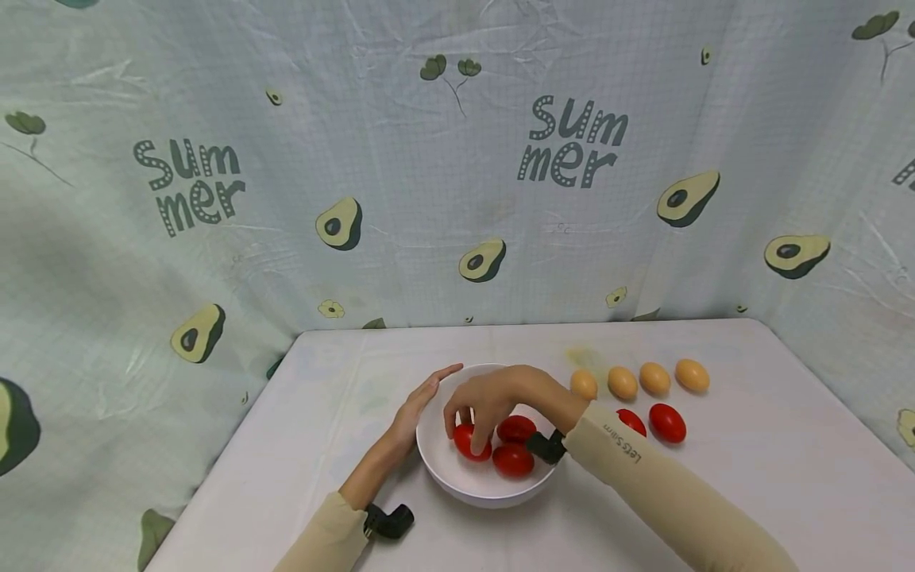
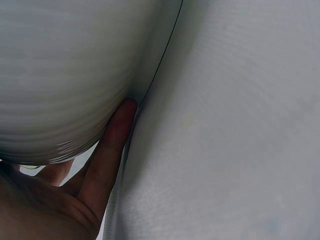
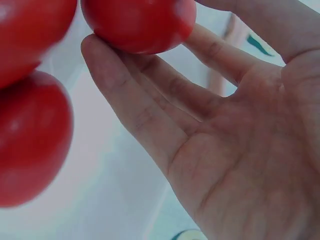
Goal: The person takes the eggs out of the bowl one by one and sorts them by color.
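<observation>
A white bowl [image 1: 493, 494] stands on the table, with red oval tomatoes inside it. The left hand [image 1: 417, 403] lies along the bowl's left side, its fingers fairly straight; in the left wrist view a fingertip touches the ribbed outer wall of the bowl [image 2: 65, 75]. Reaching in from the right, the right hand [image 1: 489, 400] pinches one red tomato [image 1: 468, 442] between thumb and fingers. That tomato [image 3: 142, 25] also shows at the fingertips in the right wrist view. Two more tomatoes, one nearer [image 1: 513, 461] and one farther [image 1: 516, 430], lie beside it in the bowl.
Right of the bowl are two red tomatoes, one [image 1: 667, 423] in full sight and another [image 1: 631, 422] partly behind the right sleeve. Behind them, several yellow-orange egg-shaped things [image 1: 654, 380] form a row. A printed cloth [image 1: 429, 159] hangs past the table's far edge.
</observation>
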`<state>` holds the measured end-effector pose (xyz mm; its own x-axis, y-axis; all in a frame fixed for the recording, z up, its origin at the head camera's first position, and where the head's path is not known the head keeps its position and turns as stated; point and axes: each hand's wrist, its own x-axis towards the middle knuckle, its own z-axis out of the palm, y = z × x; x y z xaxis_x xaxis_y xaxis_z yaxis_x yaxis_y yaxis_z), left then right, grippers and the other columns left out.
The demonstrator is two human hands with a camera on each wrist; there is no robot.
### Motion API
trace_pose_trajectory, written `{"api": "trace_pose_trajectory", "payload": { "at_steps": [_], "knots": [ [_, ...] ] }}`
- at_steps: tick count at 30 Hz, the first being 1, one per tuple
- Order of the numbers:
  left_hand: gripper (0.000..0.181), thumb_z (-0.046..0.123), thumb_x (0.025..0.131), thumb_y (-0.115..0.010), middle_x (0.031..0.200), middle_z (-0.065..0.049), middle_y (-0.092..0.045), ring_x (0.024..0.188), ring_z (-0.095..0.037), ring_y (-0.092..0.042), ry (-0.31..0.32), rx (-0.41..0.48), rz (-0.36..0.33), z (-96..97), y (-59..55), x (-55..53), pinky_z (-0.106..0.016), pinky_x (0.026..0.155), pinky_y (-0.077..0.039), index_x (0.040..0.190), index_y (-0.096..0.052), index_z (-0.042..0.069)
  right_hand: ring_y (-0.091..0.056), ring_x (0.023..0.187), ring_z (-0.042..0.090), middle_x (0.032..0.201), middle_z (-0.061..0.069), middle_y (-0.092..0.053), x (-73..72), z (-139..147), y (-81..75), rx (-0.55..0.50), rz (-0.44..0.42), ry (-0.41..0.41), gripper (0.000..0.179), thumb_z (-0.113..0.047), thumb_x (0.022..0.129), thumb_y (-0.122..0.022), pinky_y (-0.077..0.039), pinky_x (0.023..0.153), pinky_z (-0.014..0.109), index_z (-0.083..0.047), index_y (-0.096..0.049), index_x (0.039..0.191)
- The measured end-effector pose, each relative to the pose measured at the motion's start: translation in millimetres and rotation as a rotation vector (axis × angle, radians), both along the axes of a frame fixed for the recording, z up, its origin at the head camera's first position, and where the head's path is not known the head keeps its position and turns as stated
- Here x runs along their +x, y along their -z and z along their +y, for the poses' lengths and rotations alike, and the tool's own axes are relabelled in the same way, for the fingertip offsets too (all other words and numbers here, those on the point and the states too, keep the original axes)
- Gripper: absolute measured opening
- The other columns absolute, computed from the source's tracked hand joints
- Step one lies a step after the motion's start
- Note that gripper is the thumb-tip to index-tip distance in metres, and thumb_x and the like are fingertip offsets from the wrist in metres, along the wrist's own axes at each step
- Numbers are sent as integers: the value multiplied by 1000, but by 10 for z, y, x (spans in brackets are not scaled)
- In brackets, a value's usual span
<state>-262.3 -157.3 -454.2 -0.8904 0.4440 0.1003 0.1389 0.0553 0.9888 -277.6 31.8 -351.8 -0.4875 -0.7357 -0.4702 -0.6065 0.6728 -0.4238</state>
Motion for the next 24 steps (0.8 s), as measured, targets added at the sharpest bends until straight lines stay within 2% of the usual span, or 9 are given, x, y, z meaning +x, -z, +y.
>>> {"api": "trace_pose_trajectory", "payload": {
  "at_steps": [4,8,11,16,24],
  "knots": [
    [56,39,113,-19,169,-15,-31,154,-35,-31,-16,0,-8,7,0,3,-12,102,-48,161,-35,14,-62,99,11,106,-9,-66,-12,97,-66,-52,10,19,33,-16,84,-83,-60,80,26,-27,-72,113],
    [56,40,113,-20,170,-8,-31,158,-30,-27,-51,-18,-15,20,3,8,-18,110,-44,160,-39,17,-63,103,13,108,-8,-66,-13,234,-137,-104,16,44,35,-14,86,-81,-61,83,28,-23,-71,118],
    [56,41,113,-20,169,-5,-32,157,-29,-30,-63,-17,-24,27,5,7,-18,112,-43,160,-40,18,-64,103,14,110,-8,-66,-2,343,-194,-129,22,60,36,-14,86,-80,-61,84,30,-21,-70,121],
    [56,41,113,-20,168,-8,-35,151,-33,-39,-52,8,-36,26,4,2,-12,103,-47,160,-38,17,-63,107,14,112,-8,-66,7,528,-255,-178,33,65,37,-17,88,-80,-60,87,32,-21,-69,123],
    [57,42,113,-19,168,-6,-35,152,-32,-39,-54,0,-31,33,10,0,-11,104,-46,161,-37,16,-62,107,16,112,-6,-69,53,803,-246,-270,31,114,41,-17,86,-82,-62,86,32,-17,-69,125]
  ]
}}
